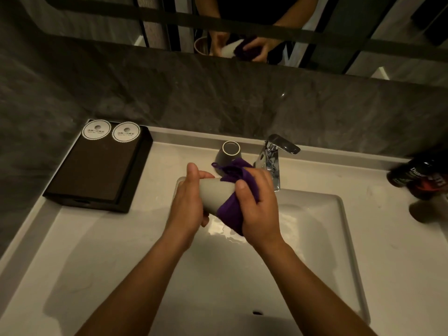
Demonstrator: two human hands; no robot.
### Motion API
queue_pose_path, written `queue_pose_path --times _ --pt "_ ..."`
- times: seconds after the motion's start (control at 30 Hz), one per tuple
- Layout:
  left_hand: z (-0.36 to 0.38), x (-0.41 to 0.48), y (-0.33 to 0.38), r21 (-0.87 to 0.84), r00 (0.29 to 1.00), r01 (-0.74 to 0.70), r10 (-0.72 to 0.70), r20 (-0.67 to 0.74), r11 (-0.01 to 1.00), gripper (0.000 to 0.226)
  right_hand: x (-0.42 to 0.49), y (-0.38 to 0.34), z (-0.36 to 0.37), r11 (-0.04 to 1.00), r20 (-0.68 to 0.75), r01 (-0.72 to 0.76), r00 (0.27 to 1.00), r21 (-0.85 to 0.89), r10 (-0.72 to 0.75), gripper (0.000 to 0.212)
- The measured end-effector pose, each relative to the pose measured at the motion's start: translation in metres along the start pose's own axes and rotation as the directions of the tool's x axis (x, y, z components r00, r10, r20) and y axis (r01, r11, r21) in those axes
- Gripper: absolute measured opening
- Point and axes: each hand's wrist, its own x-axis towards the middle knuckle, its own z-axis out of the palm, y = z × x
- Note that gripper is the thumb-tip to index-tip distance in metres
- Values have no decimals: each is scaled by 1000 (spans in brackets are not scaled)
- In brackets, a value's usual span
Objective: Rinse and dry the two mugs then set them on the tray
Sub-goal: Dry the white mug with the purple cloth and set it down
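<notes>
1. Two mugs make up your job, and both show above the wide white rectangular basin (327,238) that fills the lower half of the view; nothing runs from the tap, so rinsing of the mug in hand looks finished.
2. At ten o'clock from your hands sits the flat black rectangular tray (97,170), resting on the counter ledge. Two round white paper discs (110,130) lie at its far edge, and no mug stands on it yet.
3. At one o'clock, the chrome lever faucet (274,161) stands just beside your right hand.
4. Your left hand (188,204) is wrapped around the pale grey tapered ceramic mug (215,192), fingers closed on one end of it, holding it on its side over the basin.
5. Your right hand (260,209) is pressed shut on the purple cloth (230,214), clamping it against the other end of that mug, so drying is under way.
6. At twelve o'clock, the second grey mug (230,154) stands upside down on the ledge, just beside the faucet; you cannot tell whether it is rinsed or dried.
7. Left to do, by my reading: finish wiping this mug, deal with the other, then set both on the tray.
</notes>
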Motion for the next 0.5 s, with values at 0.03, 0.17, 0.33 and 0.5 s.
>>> queue_pose_path --times 0.03,0.17,0.33,0.5 --pt "-2 2 3 -19 998 62 -62 22 998 75 -2 5 -2 999 39 52 998 1 -52 25" --pt "-5 3 9 56 985 167 -169 31 984 52 -6 23 -8 987 105 159 981 29 -161 34" --pt "6 -3 -7 167 997 -22 34 -69 986 11 -11 22 -1 990 42 47 998 134 -53 31" --pt "12 -20 -27 111 934 -307 322 -157 945 8 -9 8 14 912 -141 -329 919 243 369 32"
